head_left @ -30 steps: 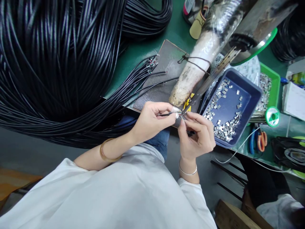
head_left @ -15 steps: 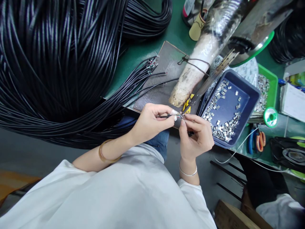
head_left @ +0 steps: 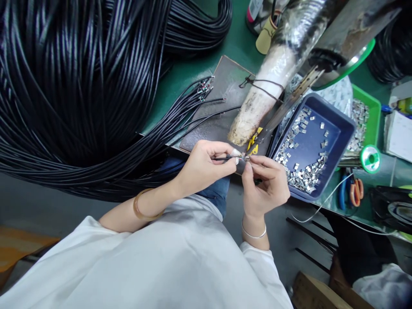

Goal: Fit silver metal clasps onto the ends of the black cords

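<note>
My left hand (head_left: pixel 206 165) pinches a black cable (head_left: pixel 222 159) close to its end, with white wrapping on the fingertips. Thin wires at the cable's tip meet a small silvery metal connector (head_left: pixel 246 158), which the thumb and fingers of my right hand (head_left: pixel 266 182) grip. Right above this spot, the dark tip of a mounted soldering iron (head_left: pixel 264 128) comes down beside a yellow piece (head_left: pixel 255 140). Whether tip and connector touch is too small to tell.
A huge bundle of black cables (head_left: pixel 80 86) fills the left. Stripped cable ends (head_left: pixel 204 88) rest on a brown board (head_left: pixel 222 77). A wrapped white tube (head_left: pixel 254 98) slants overhead. On the right are a blue bin (head_left: pixel 349 124) of metal connectors, a solder spool (head_left: pixel 370 159) and pliers (head_left: pixel 356 192).
The connector and wire ends sit slightly lower between my fingers. My hands have barely moved; the things on the right have shifted a little rightward in view.
</note>
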Motion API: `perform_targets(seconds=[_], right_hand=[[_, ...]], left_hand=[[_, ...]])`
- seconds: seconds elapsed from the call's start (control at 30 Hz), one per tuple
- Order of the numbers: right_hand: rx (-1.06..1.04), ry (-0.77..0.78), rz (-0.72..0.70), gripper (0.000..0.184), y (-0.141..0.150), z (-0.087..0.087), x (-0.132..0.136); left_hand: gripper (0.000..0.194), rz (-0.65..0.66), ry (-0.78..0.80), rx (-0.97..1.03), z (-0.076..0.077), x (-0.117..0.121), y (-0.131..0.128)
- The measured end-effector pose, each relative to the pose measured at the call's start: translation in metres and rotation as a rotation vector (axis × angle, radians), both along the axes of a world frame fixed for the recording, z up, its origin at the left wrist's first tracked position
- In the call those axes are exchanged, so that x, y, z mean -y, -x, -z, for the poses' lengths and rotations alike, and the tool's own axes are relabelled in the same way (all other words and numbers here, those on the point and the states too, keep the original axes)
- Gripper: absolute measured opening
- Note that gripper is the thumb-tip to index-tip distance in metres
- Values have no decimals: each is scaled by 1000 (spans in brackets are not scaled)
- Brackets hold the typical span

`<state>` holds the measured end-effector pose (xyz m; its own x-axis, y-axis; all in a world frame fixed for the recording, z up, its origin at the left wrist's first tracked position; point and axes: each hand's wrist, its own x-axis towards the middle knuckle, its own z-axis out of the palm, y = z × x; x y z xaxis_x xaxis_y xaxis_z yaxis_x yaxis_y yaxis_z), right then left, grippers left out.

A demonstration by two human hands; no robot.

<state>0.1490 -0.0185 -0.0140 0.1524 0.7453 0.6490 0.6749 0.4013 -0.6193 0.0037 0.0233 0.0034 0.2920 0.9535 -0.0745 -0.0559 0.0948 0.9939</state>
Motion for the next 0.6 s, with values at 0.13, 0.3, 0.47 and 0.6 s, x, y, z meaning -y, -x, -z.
perform_targets(seconds=[0.13,0.3,0.47,0.6], right_hand=[[27,-50,32,20,2,-5,-3],[67,-64,34,18,4,-5,-1],[47,-74,-13,18,2,0,3],[70,-30,0,16,-1,-5,4]], left_hand=[[11,-16,-57,-19,-3,2,0],[13,11,-75,-6,-3,2,3],[10,67,48,43,1,-1,3],[9,115,124,105,0,-1,5]])
